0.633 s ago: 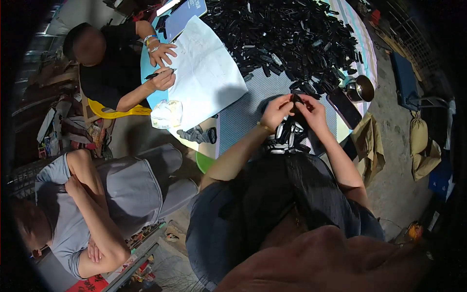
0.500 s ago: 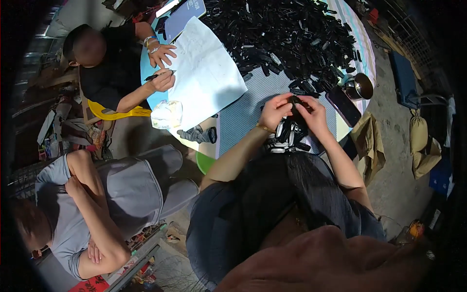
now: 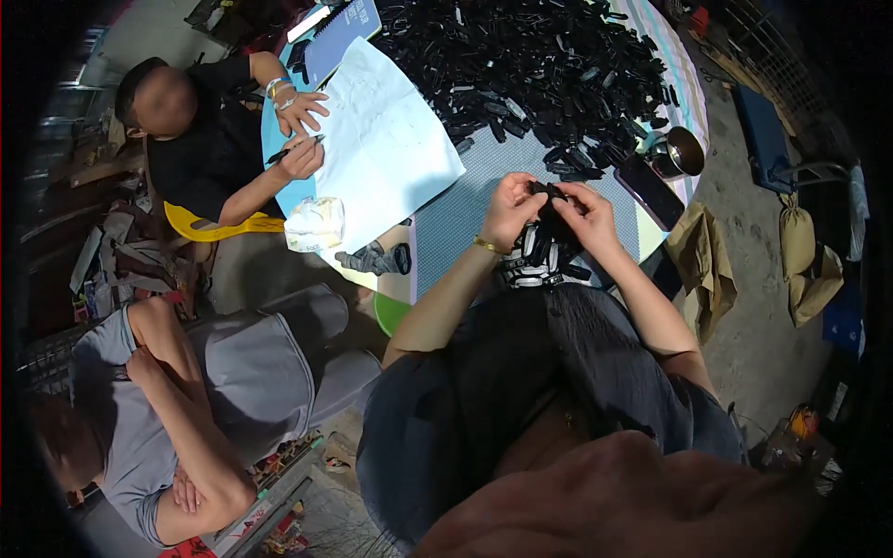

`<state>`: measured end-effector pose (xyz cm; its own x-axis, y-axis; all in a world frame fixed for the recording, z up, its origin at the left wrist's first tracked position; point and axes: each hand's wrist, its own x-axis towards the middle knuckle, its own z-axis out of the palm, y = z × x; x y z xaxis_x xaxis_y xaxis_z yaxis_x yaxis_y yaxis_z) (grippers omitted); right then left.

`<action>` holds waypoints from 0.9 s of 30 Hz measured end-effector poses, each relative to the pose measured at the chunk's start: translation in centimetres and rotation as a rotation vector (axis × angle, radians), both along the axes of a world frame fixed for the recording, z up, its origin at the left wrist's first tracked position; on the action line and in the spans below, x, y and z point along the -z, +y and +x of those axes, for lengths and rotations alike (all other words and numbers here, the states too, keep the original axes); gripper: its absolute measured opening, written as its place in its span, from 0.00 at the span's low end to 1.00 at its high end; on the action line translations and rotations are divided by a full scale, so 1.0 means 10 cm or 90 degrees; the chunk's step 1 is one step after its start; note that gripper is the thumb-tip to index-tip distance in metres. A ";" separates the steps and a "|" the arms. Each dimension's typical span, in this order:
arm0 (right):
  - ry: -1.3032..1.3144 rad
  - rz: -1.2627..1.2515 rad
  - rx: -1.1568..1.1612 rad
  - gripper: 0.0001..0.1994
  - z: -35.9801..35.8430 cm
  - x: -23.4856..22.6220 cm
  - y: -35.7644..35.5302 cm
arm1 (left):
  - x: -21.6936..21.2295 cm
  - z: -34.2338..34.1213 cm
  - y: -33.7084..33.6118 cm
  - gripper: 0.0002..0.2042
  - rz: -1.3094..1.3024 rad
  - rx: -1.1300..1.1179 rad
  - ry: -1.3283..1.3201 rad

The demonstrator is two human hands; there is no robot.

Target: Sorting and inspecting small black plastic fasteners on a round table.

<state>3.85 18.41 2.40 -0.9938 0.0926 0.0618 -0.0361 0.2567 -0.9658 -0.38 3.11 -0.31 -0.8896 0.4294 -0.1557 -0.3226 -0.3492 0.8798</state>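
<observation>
Over the near part of the table, my left hand (image 3: 511, 210) and my right hand (image 3: 588, 218) come together, thumbs and fingertips pinching a small black oblong piece (image 3: 547, 190). Fingers cover much of it, so its exact kind cannot be made out. Just below, against my body, lies a small pile of black and white oblong pieces (image 3: 532, 267). Beyond my hands spreads a large heap of similar dark pieces (image 3: 549, 74). The patterned grey mat (image 3: 456, 246) shows beside my left forearm.
A dark phone (image 3: 649, 192) and a metal cup (image 3: 686, 152) sit right of my hands. To the left, a person writes on a large white sheet (image 3: 386, 139), near a tissue pack (image 3: 314, 224) and dark gloves (image 3: 377, 259). Another person sits at lower left, arms folded.
My fingers have shifted slightly around the black piece, and both hands stay together. The whole view has moved a little. The writing person's pen hand has changed position slightly.
</observation>
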 end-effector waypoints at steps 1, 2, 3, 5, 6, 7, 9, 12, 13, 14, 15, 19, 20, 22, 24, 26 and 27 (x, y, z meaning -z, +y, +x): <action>0.017 0.011 0.005 0.10 0.01 0.00 -0.01 | -0.03 0.00 0.00 0.15 -0.012 0.001 0.009; 0.017 0.010 0.002 0.10 0.03 -0.01 -0.02 | -0.04 0.00 -0.01 0.15 -0.014 -0.002 0.009; 0.025 0.027 -0.002 0.10 0.04 -0.04 -0.03 | -0.05 0.00 -0.01 0.15 0.013 0.006 -0.007; 0.027 0.040 0.000 0.11 0.05 -0.05 -0.03 | -0.13 0.00 -0.02 0.16 0.064 0.044 -0.052; 0.026 0.040 -0.002 0.11 0.05 -0.03 -0.02 | -0.18 0.01 -0.01 0.16 0.064 0.043 -0.052; 0.009 0.007 0.008 0.11 0.04 -0.01 -0.01 | -0.23 0.02 0.00 0.16 0.087 0.038 -0.089; -0.012 -0.012 0.009 0.11 0.04 -0.02 -0.01 | -0.27 0.04 -0.01 0.17 0.124 0.048 -0.118; -0.022 0.043 -0.014 0.10 0.03 0.04 0.02 | -0.14 0.01 -0.09 0.15 0.114 0.089 -0.099; -0.023 0.043 -0.014 0.10 0.03 0.01 0.01 | -0.13 0.00 -0.09 0.15 0.114 0.089 -0.100; -0.003 0.021 0.004 0.10 0.03 -0.03 -0.01 | -0.11 0.00 -0.08 0.14 0.057 0.075 -0.045; 0.018 0.000 0.023 0.11 0.03 -0.08 -0.03 | -0.09 0.00 -0.07 0.13 0.000 0.061 0.011; 0.064 0.019 0.012 0.10 0.00 -0.14 -0.04 | -0.14 0.02 -0.04 0.13 0.001 0.038 -0.015; 0.063 0.020 0.016 0.10 0.00 -0.14 -0.03 | -0.17 0.01 -0.05 0.13 -0.025 0.037 0.010; 0.081 0.061 0.016 0.10 0.01 -0.13 -0.03 | -0.18 0.01 -0.05 0.14 -0.050 0.036 0.035; 0.096 0.056 0.014 0.11 0.03 -0.15 -0.03 | -0.15 0.01 -0.06 0.15 -0.109 0.011 0.048; 0.107 0.069 0.001 0.11 0.04 -0.21 -0.05 | -0.10 0.01 -0.08 0.15 -0.130 0.013 0.071; 0.107 0.068 0.002 0.11 0.03 -0.20 -0.06 | -0.08 0.01 -0.08 0.16 -0.151 0.014 0.095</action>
